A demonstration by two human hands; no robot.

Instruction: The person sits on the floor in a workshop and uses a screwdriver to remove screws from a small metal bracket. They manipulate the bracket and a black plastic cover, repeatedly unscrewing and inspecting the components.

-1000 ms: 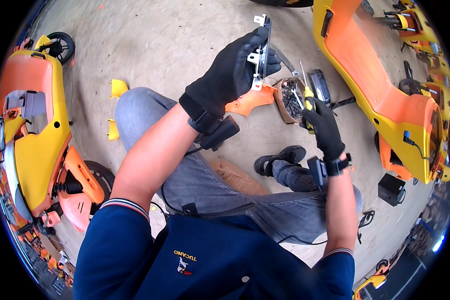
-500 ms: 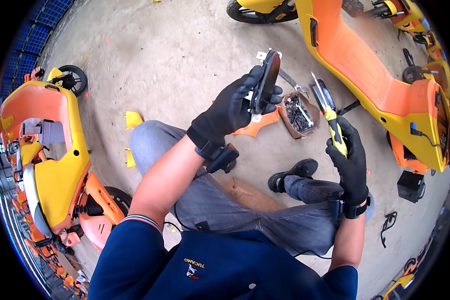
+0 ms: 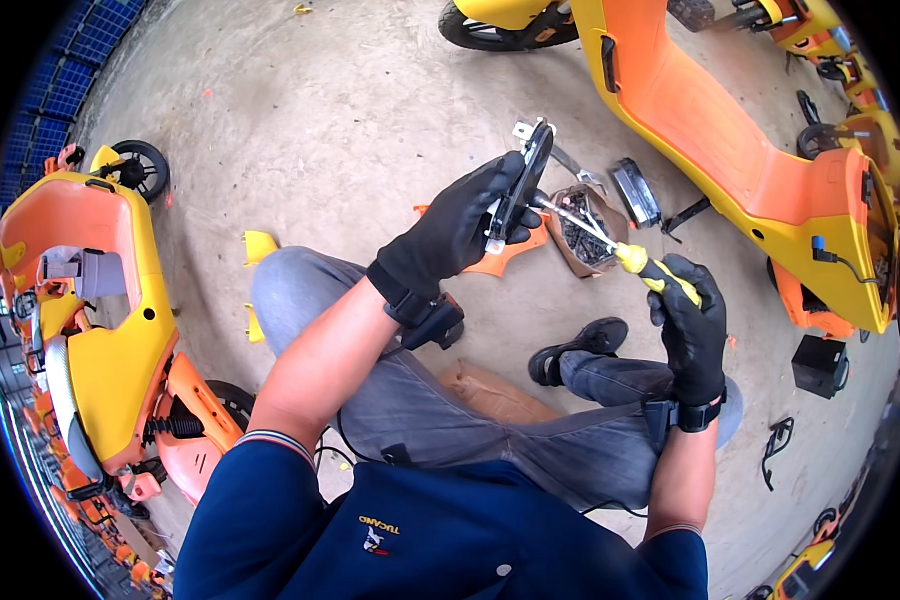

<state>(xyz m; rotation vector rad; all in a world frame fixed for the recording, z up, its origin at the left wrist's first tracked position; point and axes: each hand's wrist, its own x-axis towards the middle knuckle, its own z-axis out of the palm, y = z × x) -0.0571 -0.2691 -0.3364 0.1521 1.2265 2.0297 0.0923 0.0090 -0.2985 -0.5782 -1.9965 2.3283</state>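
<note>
My gloved left hand (image 3: pixel 457 215) is closed around a black, oval vehicle light (image 3: pixel 533 172) with small white mounting tabs at both ends, tilted on edge. In my gloved right hand (image 3: pixel 692 325) is a screwdriver (image 3: pixel 660 276) with a yellow and black handle. Its shaft points up and left, and the tip is at or just beside the lower part of the light; contact cannot be made out. Below the shaft stands an open brown paper bag (image 3: pixel 576 262) of dark small hardware, and an orange plastic piece (image 3: pixel 492 264) lies partly behind my left hand.
A yellow and orange scooter (image 3: pixel 720 130) stands at the right, another (image 3: pixel 120 370) at the left. On the floor are a black rectangular part (image 3: pixel 635 193), a metal tool (image 3: pixel 575 168), a black box (image 3: pixel 820 368) and yellow plastic pieces (image 3: pixel 259 247). Brown packaging (image 3: pixel 495 395) lies between my legs.
The screwdriver has swung left, bringing its tip from above the black rectangular part to the light. My left hand has lowered slightly and turned the light more edge-on.
</note>
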